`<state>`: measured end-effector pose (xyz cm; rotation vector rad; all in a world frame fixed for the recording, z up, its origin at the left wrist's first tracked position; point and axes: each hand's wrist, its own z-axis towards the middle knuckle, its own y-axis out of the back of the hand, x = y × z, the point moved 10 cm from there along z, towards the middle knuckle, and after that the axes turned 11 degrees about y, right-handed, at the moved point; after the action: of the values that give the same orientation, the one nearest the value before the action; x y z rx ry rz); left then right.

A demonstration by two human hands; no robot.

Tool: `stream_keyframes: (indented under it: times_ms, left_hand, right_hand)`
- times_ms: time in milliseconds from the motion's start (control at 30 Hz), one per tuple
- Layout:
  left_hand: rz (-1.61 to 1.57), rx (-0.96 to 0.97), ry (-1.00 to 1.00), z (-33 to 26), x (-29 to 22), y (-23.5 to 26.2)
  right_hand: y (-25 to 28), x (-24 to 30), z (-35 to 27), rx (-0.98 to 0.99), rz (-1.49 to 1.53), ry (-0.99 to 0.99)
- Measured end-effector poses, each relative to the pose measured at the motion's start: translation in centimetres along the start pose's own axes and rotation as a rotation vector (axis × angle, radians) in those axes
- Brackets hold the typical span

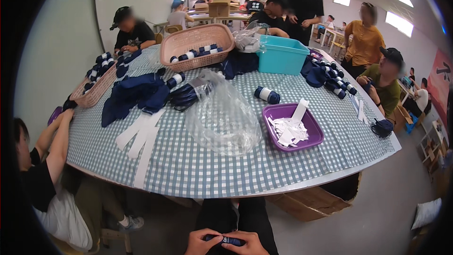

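Low over my lap, a small dark blue fabric roll with a pale printed mark lies crosswise between my hands. My left hand grips its left end, thumb on top. At the other end, my right hand is closed round it. On the table ahead, a similar navy roll with a white paper band lies beside a purple tray of white paper slips. Long white paper strips lie fanned out at the left, near a clear plastic bag.
A checked cloth covers the table. Farther back stand a pink basket holding banded rolls and a turquoise bin. Navy cloth is heaped at the left. Several people sit around the table; a cardboard box stands under its edge.
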<state>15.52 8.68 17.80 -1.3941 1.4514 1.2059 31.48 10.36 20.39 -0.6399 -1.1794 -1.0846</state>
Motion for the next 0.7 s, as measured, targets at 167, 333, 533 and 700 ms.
stream_keyframes:
  times_ms: [167,333,533,700]
  left_hand:
    - [-0.287,0.344,0.424,1.0,4.2,-2.2]
    - [-0.285,0.468,0.382,1.6,4.2,-3.0]
    - [-0.250,0.485,0.310,2.3,5.2,-3.6]
    - [-0.296,0.445,0.238,2.4,4.9,-4.1]
  right_hand:
    - [0.2,-1.4,-0.2,-0.062,-0.003,-0.071]
    - [0.7,-1.6,-0.5,-0.104,-0.045,-0.076]
    - [1.1,-1.9,-0.7,-0.121,-0.066,-0.103]
    - [1.5,-2.7,-0.6,-0.139,-0.071,-0.088]
